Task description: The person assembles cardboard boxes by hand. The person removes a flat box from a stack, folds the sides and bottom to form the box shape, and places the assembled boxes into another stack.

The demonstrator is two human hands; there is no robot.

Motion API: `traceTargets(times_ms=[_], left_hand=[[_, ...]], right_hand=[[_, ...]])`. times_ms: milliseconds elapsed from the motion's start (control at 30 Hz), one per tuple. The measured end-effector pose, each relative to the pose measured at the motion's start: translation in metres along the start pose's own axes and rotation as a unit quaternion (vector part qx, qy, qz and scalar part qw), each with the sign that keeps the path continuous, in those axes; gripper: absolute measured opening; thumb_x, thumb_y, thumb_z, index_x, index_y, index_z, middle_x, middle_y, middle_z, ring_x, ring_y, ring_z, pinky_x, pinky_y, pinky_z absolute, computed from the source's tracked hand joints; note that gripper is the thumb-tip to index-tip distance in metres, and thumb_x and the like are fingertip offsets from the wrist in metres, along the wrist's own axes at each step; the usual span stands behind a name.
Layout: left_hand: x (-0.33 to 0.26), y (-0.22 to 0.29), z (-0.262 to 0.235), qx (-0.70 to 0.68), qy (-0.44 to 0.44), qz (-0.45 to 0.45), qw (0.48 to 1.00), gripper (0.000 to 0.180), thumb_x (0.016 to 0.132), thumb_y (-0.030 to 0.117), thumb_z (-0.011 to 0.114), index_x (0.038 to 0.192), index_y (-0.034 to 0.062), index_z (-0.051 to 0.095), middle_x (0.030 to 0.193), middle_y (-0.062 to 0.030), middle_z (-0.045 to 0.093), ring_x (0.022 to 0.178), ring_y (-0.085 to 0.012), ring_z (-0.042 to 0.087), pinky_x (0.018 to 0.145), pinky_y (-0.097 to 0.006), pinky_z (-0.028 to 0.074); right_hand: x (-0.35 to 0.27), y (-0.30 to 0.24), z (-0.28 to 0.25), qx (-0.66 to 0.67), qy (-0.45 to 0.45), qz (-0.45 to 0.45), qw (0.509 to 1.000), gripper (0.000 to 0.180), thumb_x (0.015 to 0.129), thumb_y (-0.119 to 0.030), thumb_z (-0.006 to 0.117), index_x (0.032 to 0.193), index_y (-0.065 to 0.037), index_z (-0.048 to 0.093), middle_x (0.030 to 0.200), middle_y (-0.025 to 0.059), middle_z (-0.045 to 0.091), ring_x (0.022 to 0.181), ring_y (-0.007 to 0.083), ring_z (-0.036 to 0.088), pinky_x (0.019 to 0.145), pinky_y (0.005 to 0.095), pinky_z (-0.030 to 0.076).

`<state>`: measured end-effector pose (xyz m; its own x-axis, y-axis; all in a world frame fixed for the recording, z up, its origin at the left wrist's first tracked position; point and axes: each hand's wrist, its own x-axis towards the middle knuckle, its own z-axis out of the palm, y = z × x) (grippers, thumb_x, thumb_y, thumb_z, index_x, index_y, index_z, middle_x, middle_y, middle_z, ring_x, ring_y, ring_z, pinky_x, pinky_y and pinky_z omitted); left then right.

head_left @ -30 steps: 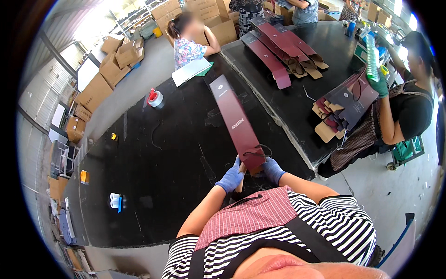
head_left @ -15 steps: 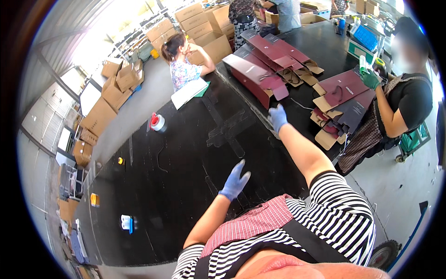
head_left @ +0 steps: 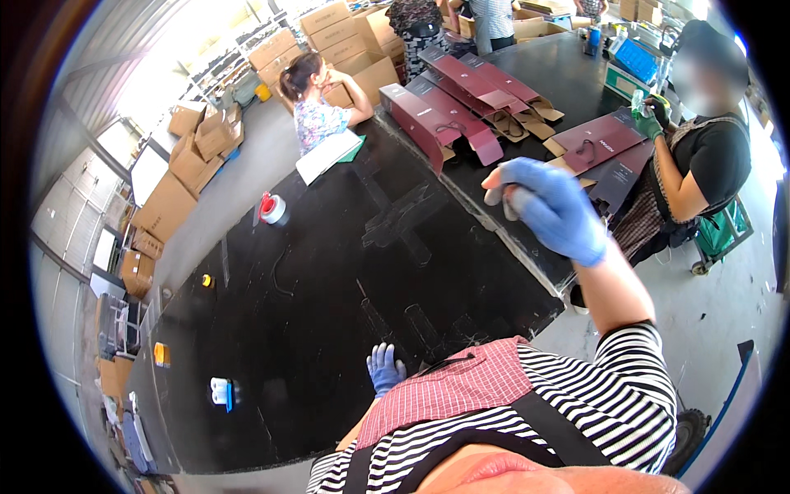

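Observation:
My left hand, in a blue-grey glove, lies on the black table close to my apron, fingers spread and nothing in them. A thin dark cord shows just right of it. My right hand, gloved in blue, is raised near the camera above the table's right edge. Its fingers and thumb curl inward, so the inside of the hand is hidden and I cannot make out anything held. Beyond it lie flattened maroon boxes with cord handles. Another maroon box is partly covered by my raised hand.
A tape roll with a red part, a yellow tape measure-like item and white rolls on a blue holder sit on the left. White papers lie by a seated person. Another person stands at the right.
My right hand has come back from the maroon boxes and risen toward the camera, its fingers curling. My left hand has moved down and left, nearer my apron.

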<state>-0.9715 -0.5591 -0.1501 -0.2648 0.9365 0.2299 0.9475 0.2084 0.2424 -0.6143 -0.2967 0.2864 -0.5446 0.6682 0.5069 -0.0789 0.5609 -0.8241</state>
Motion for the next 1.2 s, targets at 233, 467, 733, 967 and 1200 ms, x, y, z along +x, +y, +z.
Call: traceTargets(times_ms=[233,467,733,967,1200], left_hand=[[0.012,0.007,-0.028,-0.031,-0.027,0.006,0.999,0.054,0.087,0.030,0.062,0.138,0.0141,0.051,0.148,-0.0100,0.046,0.143,-0.0320,0.035,0.118,-0.054,0.022],[0.000,0.011,-0.015,0.005,-0.012,-0.004,1.000,0.054,0.090,0.030,0.058,0.141,0.0130,0.049,0.150,-0.0103,0.044,0.144,-0.0315,0.033,0.119,-0.053,0.021],[0.001,0.013,-0.017,-0.006,-0.045,-0.017,0.999,0.059,0.088,0.032,0.060,0.143,0.0135,0.048,0.153,-0.0105,0.041,0.146,-0.0320,0.031,0.119,-0.054,0.021],[-0.004,0.013,-0.018,0.006,-0.055,-0.036,0.998,0.057,0.091,0.034,0.057,0.144,0.0148,0.047,0.154,-0.0087,0.040,0.147,-0.0301,0.030,0.120,-0.053,0.019],[0.009,0.012,-0.018,0.024,-0.057,-0.020,0.998,0.061,0.086,0.035,0.063,0.142,0.0159,0.049,0.152,-0.0107,0.042,0.146,-0.0316,0.031,0.119,-0.054,0.021]], right_hand=[[-0.070,-0.164,0.011,-0.225,-0.115,-0.436,0.864,0.017,0.089,-0.007,0.056,0.099,-0.004,0.069,0.083,0.0091,0.068,0.069,0.0188,0.063,0.064,0.0322,0.051],[-0.097,-0.166,0.008,-0.229,-0.147,-0.465,0.842,0.014,0.088,-0.008,0.057,0.097,-0.005,0.068,0.084,0.0088,0.067,0.070,0.0189,0.063,0.065,0.0317,0.051],[-0.117,-0.163,0.006,-0.229,-0.159,-0.470,0.837,0.012,0.088,-0.010,0.059,0.095,-0.006,0.068,0.084,0.0085,0.067,0.071,0.0190,0.063,0.065,0.0312,0.050],[-0.114,-0.169,0.013,-0.211,-0.150,-0.481,0.838,0.010,0.088,-0.011,0.061,0.093,-0.006,0.068,0.085,0.0082,0.066,0.071,0.0191,0.062,0.065,0.0307,0.049],[-0.139,-0.167,0.004,-0.220,-0.168,-0.488,0.828,0.008,0.087,-0.012,0.063,0.091,-0.007,0.068,0.085,0.0079,0.066,0.072,0.0193,0.062,0.065,0.0303,0.049]])
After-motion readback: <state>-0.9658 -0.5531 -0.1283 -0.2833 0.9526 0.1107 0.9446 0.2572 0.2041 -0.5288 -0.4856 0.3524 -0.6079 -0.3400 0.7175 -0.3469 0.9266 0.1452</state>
